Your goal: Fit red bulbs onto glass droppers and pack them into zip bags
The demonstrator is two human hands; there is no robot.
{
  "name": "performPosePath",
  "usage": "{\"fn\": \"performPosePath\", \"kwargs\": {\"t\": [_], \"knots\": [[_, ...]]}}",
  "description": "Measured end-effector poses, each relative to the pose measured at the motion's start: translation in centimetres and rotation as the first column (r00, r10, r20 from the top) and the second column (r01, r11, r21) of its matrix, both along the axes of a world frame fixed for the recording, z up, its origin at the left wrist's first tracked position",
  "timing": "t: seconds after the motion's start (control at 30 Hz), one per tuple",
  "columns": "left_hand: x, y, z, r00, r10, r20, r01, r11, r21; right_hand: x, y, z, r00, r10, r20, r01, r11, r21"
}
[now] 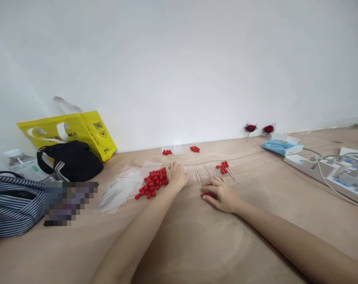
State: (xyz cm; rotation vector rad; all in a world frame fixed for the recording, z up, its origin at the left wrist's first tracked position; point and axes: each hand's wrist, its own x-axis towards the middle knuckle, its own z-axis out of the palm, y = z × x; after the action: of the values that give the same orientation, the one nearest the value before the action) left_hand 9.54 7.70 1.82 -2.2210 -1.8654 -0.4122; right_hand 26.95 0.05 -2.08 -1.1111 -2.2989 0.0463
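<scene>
My left hand (177, 175) is curled at the right edge of a pile of small red bulb-shaped pieces (155, 180); its fingertips are hidden, so what they grip cannot be made out. To its right lies a row of thin white sticks (201, 173). My right hand (222, 195) rests low on the table just in front of the row, its fingers bent round a red bulb-shaped piece (207, 195) that shows by the thumb. Several loose red pieces (223, 167) lie at the row's right end, beside a single slanted stick (232, 174).
Clear plastic zip bags (119, 189) lie left of the pile. Against the wall are two small bags holding red pieces (194, 149). A yellow tote (98, 134), black pouch (76, 161) and striped bag (15, 205) stand left. Right are a tissue pack (282, 146), power strip (304, 162) and red roses (268, 129).
</scene>
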Motion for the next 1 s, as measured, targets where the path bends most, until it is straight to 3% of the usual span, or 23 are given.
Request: {"fn": "performPosePath", "kwargs": {"t": [0.3,0.5,0.63,0.77,0.9,1.0], "knots": [[1.6,1.3,0.0,0.996,0.092,-0.021,-0.093,0.991,-0.1,-0.1,0.2,-0.1,0.999,0.025,-0.023,-0.026,0.999,-0.032],[2.4,1.3,0.2,0.997,0.077,-0.01,-0.078,0.99,-0.116,-0.1,0.3,-0.1,0.999,0.037,-0.024,-0.038,0.999,-0.029],[2.0,-0.9,1.0,0.997,-0.072,0.011,0.072,0.995,-0.072,-0.1,0.2,0.0,0.999,0.038,0.015,-0.038,0.999,-0.023],[-0.9,-4.7,1.0,0.959,-0.284,0.018,0.285,0.956,-0.064,0.3,0.2,0.3,0.997,0.029,0.065,-0.029,1.0,-0.006],[-4.2,-7.0,-0.4,0.843,-0.522,0.127,0.525,0.851,0.016,0.6,0.3,0.4,0.999,0.003,0.047,-0.002,1.0,-0.031],[-5.4,-7.1,-1.8,0.755,-0.623,0.206,0.61,0.782,0.129,0.4,0.2,0.4,1.0,0.007,0.014,-0.006,0.998,-0.067]]}}
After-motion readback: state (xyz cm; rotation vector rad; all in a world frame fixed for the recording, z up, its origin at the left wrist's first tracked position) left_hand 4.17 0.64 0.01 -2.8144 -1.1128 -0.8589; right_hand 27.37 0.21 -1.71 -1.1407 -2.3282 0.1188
